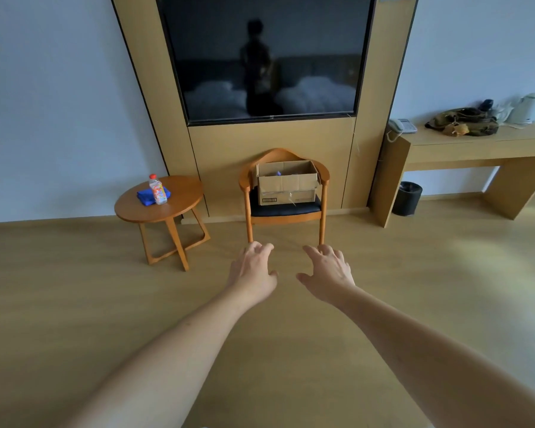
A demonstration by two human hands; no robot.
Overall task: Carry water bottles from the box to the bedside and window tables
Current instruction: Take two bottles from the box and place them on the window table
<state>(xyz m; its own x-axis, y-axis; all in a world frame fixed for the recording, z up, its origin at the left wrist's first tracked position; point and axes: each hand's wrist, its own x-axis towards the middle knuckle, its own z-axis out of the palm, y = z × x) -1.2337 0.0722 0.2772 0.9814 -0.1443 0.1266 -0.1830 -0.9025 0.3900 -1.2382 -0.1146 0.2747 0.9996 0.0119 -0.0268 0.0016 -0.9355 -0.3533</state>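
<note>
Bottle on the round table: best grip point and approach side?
Grip the bottle round its mid-body, below the red cap, coming from the front right. It stands upright near the table's front edge, and the blue cloth lies against its left side.

hotel room, probably | wall TV (267, 57) | desk phone (401, 126) | kettle (528, 108)

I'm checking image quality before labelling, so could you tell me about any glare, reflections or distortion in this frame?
Head view: wide-angle bending tilts the wood panel and walls; the dark television mirrors a standing figure and beds; a soft bright patch lies on the floor at right; the box is slightly soft, its contents unclear.
</note>
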